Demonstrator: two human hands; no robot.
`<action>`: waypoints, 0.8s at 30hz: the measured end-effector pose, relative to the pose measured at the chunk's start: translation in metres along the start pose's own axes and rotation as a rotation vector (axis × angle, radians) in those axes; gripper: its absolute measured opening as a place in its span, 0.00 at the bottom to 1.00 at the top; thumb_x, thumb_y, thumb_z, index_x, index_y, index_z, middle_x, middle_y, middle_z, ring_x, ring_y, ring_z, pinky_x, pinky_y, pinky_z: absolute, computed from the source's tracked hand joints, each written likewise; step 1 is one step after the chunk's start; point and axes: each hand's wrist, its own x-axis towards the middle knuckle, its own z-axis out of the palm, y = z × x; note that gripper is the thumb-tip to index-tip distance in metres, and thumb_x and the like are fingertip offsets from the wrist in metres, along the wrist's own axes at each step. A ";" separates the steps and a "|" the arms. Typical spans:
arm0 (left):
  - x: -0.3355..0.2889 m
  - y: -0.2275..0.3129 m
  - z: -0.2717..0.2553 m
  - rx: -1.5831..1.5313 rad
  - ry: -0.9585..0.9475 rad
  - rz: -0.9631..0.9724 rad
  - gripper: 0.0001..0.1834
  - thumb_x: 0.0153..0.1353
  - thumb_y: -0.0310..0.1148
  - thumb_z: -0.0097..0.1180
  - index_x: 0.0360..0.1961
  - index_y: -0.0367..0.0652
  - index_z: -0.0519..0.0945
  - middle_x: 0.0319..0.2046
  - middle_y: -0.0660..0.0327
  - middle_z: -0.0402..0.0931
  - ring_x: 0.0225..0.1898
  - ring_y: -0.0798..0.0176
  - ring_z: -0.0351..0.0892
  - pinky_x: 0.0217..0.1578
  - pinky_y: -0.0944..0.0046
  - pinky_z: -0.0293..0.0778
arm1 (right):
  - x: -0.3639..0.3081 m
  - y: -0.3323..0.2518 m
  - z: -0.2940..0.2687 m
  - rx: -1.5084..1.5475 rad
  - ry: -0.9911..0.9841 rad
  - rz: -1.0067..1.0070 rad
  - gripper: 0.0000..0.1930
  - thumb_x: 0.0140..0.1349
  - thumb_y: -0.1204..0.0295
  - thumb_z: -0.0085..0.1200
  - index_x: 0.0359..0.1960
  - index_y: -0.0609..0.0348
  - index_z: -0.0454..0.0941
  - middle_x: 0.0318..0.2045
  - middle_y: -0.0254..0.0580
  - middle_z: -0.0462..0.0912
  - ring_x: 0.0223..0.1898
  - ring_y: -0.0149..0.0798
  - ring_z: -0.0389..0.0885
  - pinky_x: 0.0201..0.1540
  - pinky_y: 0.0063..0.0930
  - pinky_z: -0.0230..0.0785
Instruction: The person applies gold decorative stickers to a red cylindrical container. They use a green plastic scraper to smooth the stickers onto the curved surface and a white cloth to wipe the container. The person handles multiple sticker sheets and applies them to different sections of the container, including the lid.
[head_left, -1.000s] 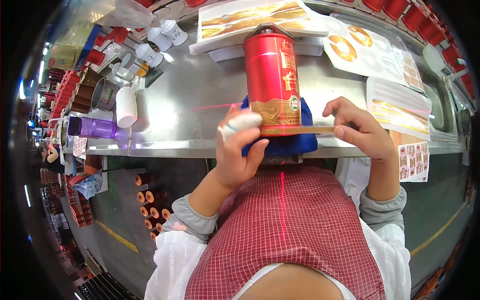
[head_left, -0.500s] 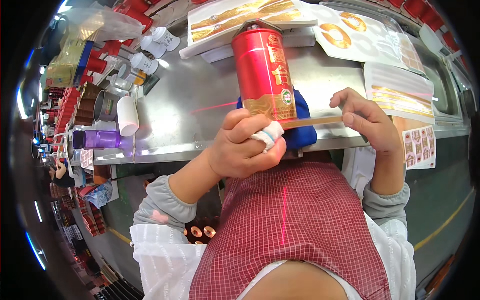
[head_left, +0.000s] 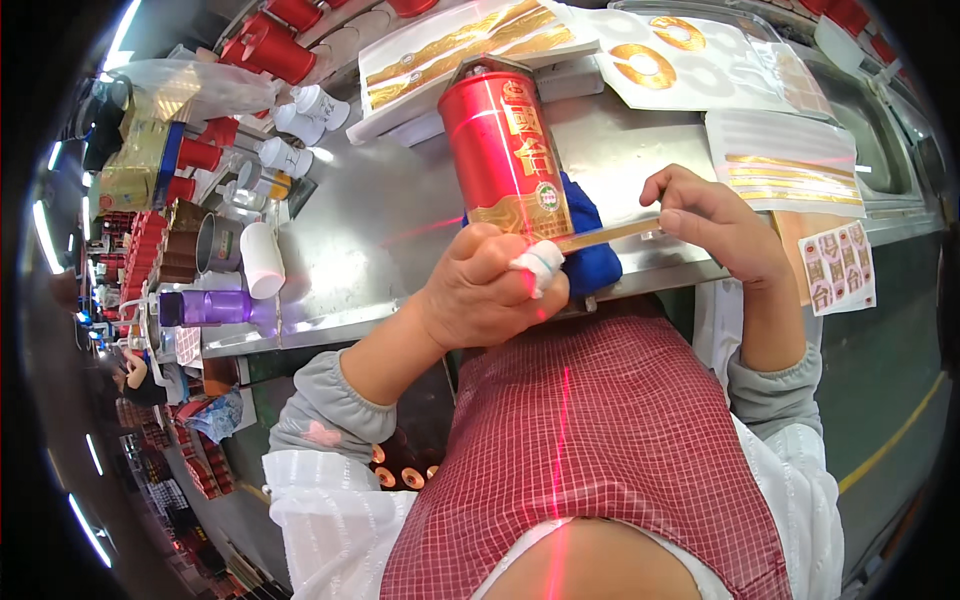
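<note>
A red bottle (head_left: 500, 150) with gold lettering and a gold wavy band lies with its base toward me, propped on a blue padded rest (head_left: 597, 225). A narrow gold strip (head_left: 615, 234) runs from the bottle's base edge out to the right. My left hand (head_left: 475, 290) is closed around a small white folded cloth (head_left: 541, 264) and presses at the base, where the strip meets the bottle. Thumb and fingers of my right hand (head_left: 725, 230) pinch the strip's free end and hold it out, stretched. Part of the base is hidden behind my left hand.
Sheets of gold stickers (head_left: 640, 65) lie along the back of the metal table (head_left: 370, 200), and another sheet of gold strips (head_left: 790, 170) is at right. White cups (head_left: 285, 157), a white roll (head_left: 262, 260) and a purple bottle (head_left: 207, 308) stand at left. A sink (head_left: 875, 150) is far right.
The strip, nearly level before, now slants up toward my right hand. The view has shifted slightly. Both hands keep their holds.
</note>
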 end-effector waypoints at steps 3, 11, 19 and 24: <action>-0.013 0.003 -0.005 -0.102 -0.007 -0.077 0.12 0.34 0.31 0.61 0.25 0.55 0.80 0.45 0.68 0.72 0.39 0.61 0.70 0.34 0.63 0.70 | 0.001 0.000 0.001 -0.008 -0.010 0.014 0.10 0.63 0.67 0.54 0.27 0.59 0.73 0.43 0.35 0.72 0.38 0.26 0.66 0.44 0.20 0.60; 0.003 0.003 -0.001 -0.089 -0.065 0.003 0.13 0.35 0.28 0.64 0.27 0.53 0.81 0.42 0.69 0.74 0.34 0.61 0.72 0.31 0.60 0.71 | 0.001 0.005 0.000 -0.003 0.005 0.053 0.09 0.64 0.68 0.53 0.29 0.61 0.75 0.43 0.34 0.73 0.40 0.27 0.69 0.45 0.21 0.62; -0.020 0.009 -0.009 -0.203 0.010 -0.225 0.15 0.40 0.28 0.67 0.31 0.55 0.81 0.42 0.65 0.78 0.29 0.62 0.74 0.28 0.61 0.69 | 0.009 0.001 0.005 -0.020 -0.070 0.053 0.11 0.62 0.67 0.54 0.25 0.56 0.70 0.43 0.33 0.71 0.39 0.26 0.64 0.45 0.20 0.59; -0.004 0.002 -0.011 -0.105 -0.142 -0.087 0.14 0.36 0.29 0.64 0.28 0.57 0.80 0.35 0.71 0.67 0.31 0.64 0.70 0.27 0.63 0.68 | 0.010 0.005 0.007 0.009 -0.054 0.074 0.11 0.63 0.66 0.54 0.25 0.56 0.69 0.43 0.33 0.71 0.39 0.26 0.64 0.44 0.20 0.59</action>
